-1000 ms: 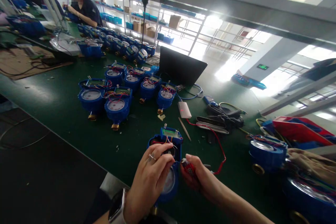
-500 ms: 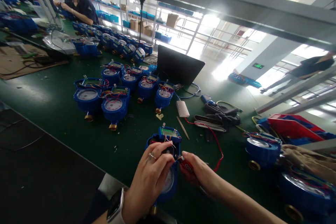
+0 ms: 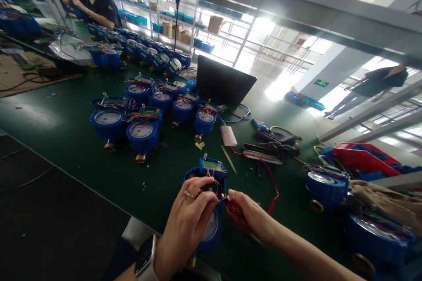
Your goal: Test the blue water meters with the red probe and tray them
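Observation:
Just in front of me sits a blue water meter (image 3: 213, 233) with its top housing open and a green circuit board (image 3: 211, 165) in the raised part. My left hand (image 3: 189, 206) reaches over it, thumb and fingers pinched on a thin wire (image 3: 216, 181); the wire's end is hard to make out. My right hand (image 3: 253, 217) grips a red lighter (image 3: 235, 210) with white lettering, thumb on top. A small flame (image 3: 223, 195) burns at the lighter's tip, close to my left fingertips. My left hand covers part of the meter.
Several blue meters (image 3: 141, 131) with loose wires stand on the green table (image 3: 108, 171). Behind are a laptop (image 3: 224, 81), a white box (image 3: 228, 135) with a red cable, and a wooden stick (image 3: 228, 159). More meters (image 3: 326, 189) and a red bin (image 3: 364, 158) are at right.
A flame has appeared at the lighter's tip. Both hands keep nearly the same place over the meter. A red glow now shows on the white box, and the standing person at right has shifted.

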`<state>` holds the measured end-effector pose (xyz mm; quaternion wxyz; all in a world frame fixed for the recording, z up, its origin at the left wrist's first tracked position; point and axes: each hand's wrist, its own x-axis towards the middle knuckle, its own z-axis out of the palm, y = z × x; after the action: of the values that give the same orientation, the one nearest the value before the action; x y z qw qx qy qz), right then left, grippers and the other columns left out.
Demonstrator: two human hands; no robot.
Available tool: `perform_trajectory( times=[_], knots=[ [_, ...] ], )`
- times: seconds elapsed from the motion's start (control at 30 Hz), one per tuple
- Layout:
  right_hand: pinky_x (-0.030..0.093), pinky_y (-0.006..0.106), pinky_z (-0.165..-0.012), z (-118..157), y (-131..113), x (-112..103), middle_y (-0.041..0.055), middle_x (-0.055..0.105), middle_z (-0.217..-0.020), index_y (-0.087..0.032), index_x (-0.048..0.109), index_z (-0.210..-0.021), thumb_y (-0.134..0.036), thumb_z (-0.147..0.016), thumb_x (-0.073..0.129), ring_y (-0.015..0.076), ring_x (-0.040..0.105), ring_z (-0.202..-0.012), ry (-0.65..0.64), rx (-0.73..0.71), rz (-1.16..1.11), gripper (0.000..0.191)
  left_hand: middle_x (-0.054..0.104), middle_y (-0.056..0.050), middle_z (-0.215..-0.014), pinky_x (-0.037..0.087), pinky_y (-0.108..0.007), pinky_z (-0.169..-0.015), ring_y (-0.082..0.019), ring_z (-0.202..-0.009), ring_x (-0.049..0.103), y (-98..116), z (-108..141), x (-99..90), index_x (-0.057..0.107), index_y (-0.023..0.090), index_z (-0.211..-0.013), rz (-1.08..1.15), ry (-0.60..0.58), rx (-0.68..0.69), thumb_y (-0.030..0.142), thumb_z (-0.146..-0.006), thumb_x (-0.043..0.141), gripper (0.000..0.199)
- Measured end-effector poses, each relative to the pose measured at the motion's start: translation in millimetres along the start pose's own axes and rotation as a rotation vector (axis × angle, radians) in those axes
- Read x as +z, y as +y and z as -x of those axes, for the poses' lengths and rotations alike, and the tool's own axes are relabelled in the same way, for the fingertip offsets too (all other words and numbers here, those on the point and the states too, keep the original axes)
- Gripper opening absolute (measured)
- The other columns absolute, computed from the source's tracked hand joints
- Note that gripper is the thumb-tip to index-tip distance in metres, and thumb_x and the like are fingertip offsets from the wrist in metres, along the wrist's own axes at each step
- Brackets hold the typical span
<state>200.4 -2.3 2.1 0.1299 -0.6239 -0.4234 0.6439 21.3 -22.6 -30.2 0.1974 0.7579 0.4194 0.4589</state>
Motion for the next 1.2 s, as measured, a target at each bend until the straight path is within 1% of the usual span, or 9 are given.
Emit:
perform_trajectory(
  times=[0.2,0.47,0.67,0.87,1.0,1.2],
  knots=[
    [0.014,0.024,-0.042,2,-3,0,-0.0078,0.034,-0.045,-0.021,0.044,-0.055,-0.079,-0.073,0.042,0.0064,0.024,-0.041,-0.004,0.012,0.003,0.061,0.056,-0.006,-0.126,0.043,-0.038,-0.103,-0.021,-0.115,0.048,0,0,-0.6,0.055,0.020,-0.097,-0.011,-0.012,-0.005,0.010,-0.097,0.048,0.012],
    [0.015,0.024,-0.042,3,-6,-1,-0.0083,0.032,-0.045,-0.021,0.043,-0.054,-0.080,-0.071,0.043,0.0061,0.024,-0.041,-0.023,0.011,0.005,0.061,0.055,-0.007,-0.128,0.046,-0.042,-0.101,-0.023,-0.116,0.049,0,1,0.8,0.055,0.020,-0.097,-0.013,-0.012,-0.009,0.012,-0.099,0.046,0.012],
    [0.015,0.024,-0.042,3,-11,0,-0.0081,0.032,-0.044,-0.021,0.042,-0.053,-0.078,-0.074,0.041,0.0061,0.024,-0.040,-0.032,-0.005,0.008,0.061,0.057,-0.008,-0.128,0.048,-0.043,-0.100,-0.024,-0.115,0.051,0,1,0.1,0.056,0.021,-0.096,-0.020,-0.003,-0.017,0.013,-0.098,0.047,0.012],
    [0.013,0.025,-0.041,0,-17,-2,-0.0087,0.032,-0.042,-0.021,0.042,-0.051,-0.071,-0.079,0.042,0.0058,0.023,-0.038,-0.050,-0.018,0.019,0.057,0.056,-0.008,-0.130,0.047,-0.043,-0.102,-0.023,-0.117,0.050,-1,1,0.4,0.057,0.021,-0.096,-0.035,0.004,-0.009,0.012,-0.097,0.048,0.012],
    [0.014,0.024,-0.041,-3,-19,-5,-0.0089,0.032,-0.042,-0.021,0.043,-0.053,-0.067,-0.083,0.039,0.0059,0.023,-0.038,-0.059,-0.026,0.023,0.055,0.057,-0.008,-0.129,0.049,-0.041,-0.100,-0.023,-0.116,0.051,0,1,0.4,0.058,0.021,-0.096,-0.043,0.010,0.001,0.012,-0.097,0.050,0.012],
    [0.015,0.023,-0.041,-7,-20,-8,-0.0081,0.032,-0.044,-0.020,0.043,-0.054,-0.066,-0.088,0.037,0.0063,0.023,-0.040,-0.084,-0.031,0.030,0.058,0.055,-0.009,-0.130,0.048,-0.042,-0.102,-0.023,-0.118,0.049,0,1,-0.4,0.057,0.020,-0.097,-0.040,0.015,0.007,0.011,-0.097,0.049,0.012]
  ],
)
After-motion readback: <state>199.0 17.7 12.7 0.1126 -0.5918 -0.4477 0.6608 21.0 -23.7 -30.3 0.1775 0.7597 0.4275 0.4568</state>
